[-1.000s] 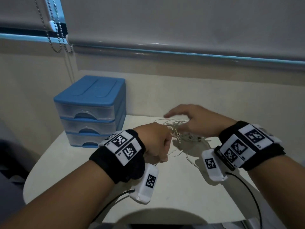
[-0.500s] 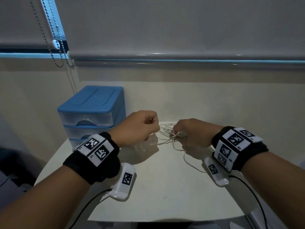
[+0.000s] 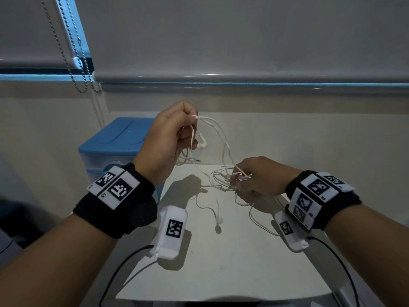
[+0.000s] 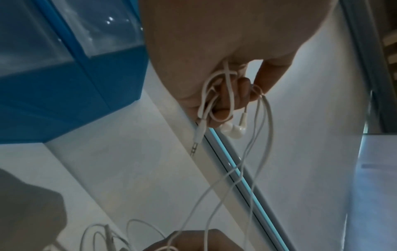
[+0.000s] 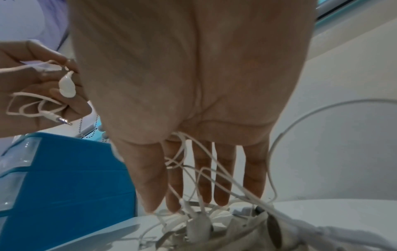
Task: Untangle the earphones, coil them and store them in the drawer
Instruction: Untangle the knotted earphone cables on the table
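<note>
Nearest on the smooth pale table (image 3: 221,273) lies one glossy white earbud (image 3: 219,220) on a thin slack wire. Just beyond it the right hand (image 3: 261,176) sits low over the tangled earphones (image 3: 223,180) — a loose nest of fine white cord loops on the tabletop; its fingers (image 5: 201,178) reach straight down into the strands, with cords threaded between them. Whether any strand is pinched cannot be told. Higher and farther, the left hand (image 3: 170,138) is raised clear of the table, fingers curled round a bunch of cord, a rounded earbud (image 4: 236,130) and the metal-tipped jack plug (image 4: 196,139) dangling below it. Behind stands the blue plastic drawer unit (image 3: 117,140) with translucent fronts — against the wall.
</note>
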Demonstrator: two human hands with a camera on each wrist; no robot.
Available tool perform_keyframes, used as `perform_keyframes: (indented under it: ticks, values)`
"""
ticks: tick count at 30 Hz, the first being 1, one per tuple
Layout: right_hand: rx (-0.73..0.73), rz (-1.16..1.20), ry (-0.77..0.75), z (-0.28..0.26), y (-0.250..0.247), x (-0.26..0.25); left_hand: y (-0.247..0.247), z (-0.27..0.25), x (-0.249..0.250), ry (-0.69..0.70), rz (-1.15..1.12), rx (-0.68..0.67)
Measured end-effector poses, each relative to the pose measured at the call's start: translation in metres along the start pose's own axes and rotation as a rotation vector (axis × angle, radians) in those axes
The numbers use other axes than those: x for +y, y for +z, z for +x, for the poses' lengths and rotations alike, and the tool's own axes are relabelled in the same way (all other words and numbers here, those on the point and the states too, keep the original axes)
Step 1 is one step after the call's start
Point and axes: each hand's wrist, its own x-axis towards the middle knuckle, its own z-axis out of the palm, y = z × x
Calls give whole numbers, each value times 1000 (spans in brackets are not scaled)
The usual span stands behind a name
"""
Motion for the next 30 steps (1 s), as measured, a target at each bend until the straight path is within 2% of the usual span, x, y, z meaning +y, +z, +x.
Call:
perform_keyframes:
  ticks: [5, 8, 11, 13, 15, 18, 23, 27, 30]
  values:
    - [-44, -15, -1, -3, -5, 0, 0, 2, 4, -8, 15, 88]
    - [-82, 76, -22, -7, -10, -2, 0, 2, 7, -2, 25, 63]
    - [-18, 273, -89, -7, -13, -7, 2, 2, 9, 13, 30, 10]
    - [73, 286, -152, -5, -15, -10, 3, 3, 10, 30, 46, 6]
    - [138, 232, -169, -3, -16, -12, 2, 4, 13, 49, 37, 35]
    - [146, 195, -128, -1, -14, -6, -5, 10, 23, 102, -14, 123]
    - [174, 439, -136, -2, -11, 1, -10, 19, 37, 177, -46, 200]
    - [184, 595, -170, -4, -11, -3, -9, 23, 35, 144, 5, 250]
    - [236, 627, -160, -4, -14, -6, -10, 20, 29, 32, 202, 307]
